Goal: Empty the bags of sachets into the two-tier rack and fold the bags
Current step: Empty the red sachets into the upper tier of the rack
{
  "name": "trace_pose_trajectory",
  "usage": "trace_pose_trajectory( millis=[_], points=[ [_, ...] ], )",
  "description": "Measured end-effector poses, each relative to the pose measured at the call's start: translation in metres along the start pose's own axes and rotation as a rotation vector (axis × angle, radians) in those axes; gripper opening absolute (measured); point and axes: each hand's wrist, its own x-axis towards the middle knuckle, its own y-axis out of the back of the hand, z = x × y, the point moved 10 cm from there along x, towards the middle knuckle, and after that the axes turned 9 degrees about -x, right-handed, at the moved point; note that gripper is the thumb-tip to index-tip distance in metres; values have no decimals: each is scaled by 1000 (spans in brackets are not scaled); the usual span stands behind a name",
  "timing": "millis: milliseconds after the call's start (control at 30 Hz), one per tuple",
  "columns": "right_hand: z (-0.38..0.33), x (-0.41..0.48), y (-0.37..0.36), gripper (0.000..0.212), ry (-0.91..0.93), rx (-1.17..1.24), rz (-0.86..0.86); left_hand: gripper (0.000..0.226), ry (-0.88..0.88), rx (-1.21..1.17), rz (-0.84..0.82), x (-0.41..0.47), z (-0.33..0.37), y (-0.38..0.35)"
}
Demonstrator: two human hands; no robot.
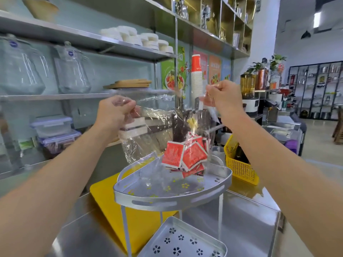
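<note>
A stainless steel surface [250, 229] carries a grey metal two-tier rack [167, 200], its trays pierced with flower-shaped holes. A flat yellow board [111, 210] lies beneath the rack. A yellow perforated plastic basket [239, 164] stands just beside it on the right, and its dark contents cannot be made out. A clear plastic bag [148, 145] is held stretched above the upper tier. One end is pinched in the curled fingers of the left hand [115, 112], and the other is gripped by the right hand [222, 99], which is raised higher. Red square sachets [185, 154] are bunched at the bag's lowest part, just over the back of the upper tier. Their pale print cannot be read.
</note>
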Motion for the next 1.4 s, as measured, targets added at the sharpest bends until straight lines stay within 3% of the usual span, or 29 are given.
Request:
trace_pose_trajectory(
  millis=[200,400,600,700,900,1033,1100,1200,1300,1400],
  points=[
    [-21,16,3,12,31,39,70,16,-39,-180,7,12,18,-4],
    [-17,11,-18,21,18,11,18,65,228,11,-241,-6,-41,-35],
    [5,-3,-35,13,-24,21,-118,29,90,29,-46,-1,-41,-26],
    [45,-14,-31,34,-148,4,-217,31,112,-15,-48,-3,-47,-17],
    [119,-57,-29,9,-311,-37,-437,65,365,-50,-311,-38,-93,-19],
    [133,-63,-25,4,-306,-14,-434,35,608,68,-402,-67,-136,-12],
    [132,-60,-23,8,-274,-16,-380,18,579,129,-342,-66,-141,-7],
    [125,-53,-19,10,-232,-2,-284,4,400,108,-154,-51,-121,-3],
    [106,-42,-16,8,-159,0,-235,16,171,162,-69,-36,-83,-7],
    [79,-28,-8,9,-93,11,-191,17,50,174,-33,-25,-50,-11]
  ],
)
